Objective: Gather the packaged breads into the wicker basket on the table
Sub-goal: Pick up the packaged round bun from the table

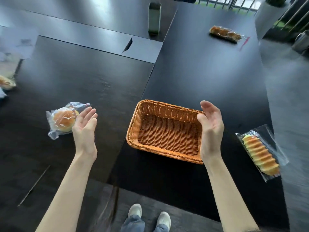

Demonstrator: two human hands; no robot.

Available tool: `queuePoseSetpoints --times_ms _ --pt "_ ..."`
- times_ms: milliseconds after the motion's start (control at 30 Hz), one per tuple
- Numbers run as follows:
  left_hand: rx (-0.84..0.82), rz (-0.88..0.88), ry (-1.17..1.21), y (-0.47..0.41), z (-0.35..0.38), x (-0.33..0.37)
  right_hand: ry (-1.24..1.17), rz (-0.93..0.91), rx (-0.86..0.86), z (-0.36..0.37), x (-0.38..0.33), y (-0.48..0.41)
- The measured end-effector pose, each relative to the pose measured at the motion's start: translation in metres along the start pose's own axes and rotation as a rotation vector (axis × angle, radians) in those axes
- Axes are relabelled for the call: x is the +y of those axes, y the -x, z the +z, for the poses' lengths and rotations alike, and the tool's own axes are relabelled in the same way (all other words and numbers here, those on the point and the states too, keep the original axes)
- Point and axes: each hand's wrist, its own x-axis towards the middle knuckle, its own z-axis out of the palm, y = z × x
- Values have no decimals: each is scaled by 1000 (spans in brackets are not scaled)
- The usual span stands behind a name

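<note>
At the far left edge: a partly cropped bread packet point(5, 82) lies on the dark desk point(80, 77), well apart from everything else; it looks like the longest reach of the job.
Round bun in clear wrap point(63, 120): it lies flat on the desk, just beside the left hand, its loose plastic ends sticking out where fingers could likely pinch them.
Left hand point(85, 127): palm turned up, fingers spread and loosely curled, holding nothing; it overlaps the bun's wrapper in view, but contact cannot be told.
Wicker basket point(164, 131): it sits in the middle of the desk with nothing in it, between both arms, probably so either side can feed it.
Right hand point(211, 127): spread and empty, palm facing inward, over the basket's right rim; whether it touches the weave cannot be told.
Ridged long loaf in wrap point(260, 154): it lies by the right desk edge, near the right forearm.
Far bread packet point(224, 33): it rests well beyond the basket, at the back right.
Progress: judging by the bare basket, no bread is gathered yet.
</note>
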Motion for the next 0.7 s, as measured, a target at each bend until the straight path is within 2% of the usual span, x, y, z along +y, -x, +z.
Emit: queuePoseSetpoints --times_ms 167,300,700 --pt "180 51 77 -17 -67 41 -39 -33 -171 68 -30 15" --pt "245 46 53 -51 -112 57 -43 -17 -248 133 -40 29" --pt "40 -135 -148 -170 -188 52 38 162 -157 294 -8 43"
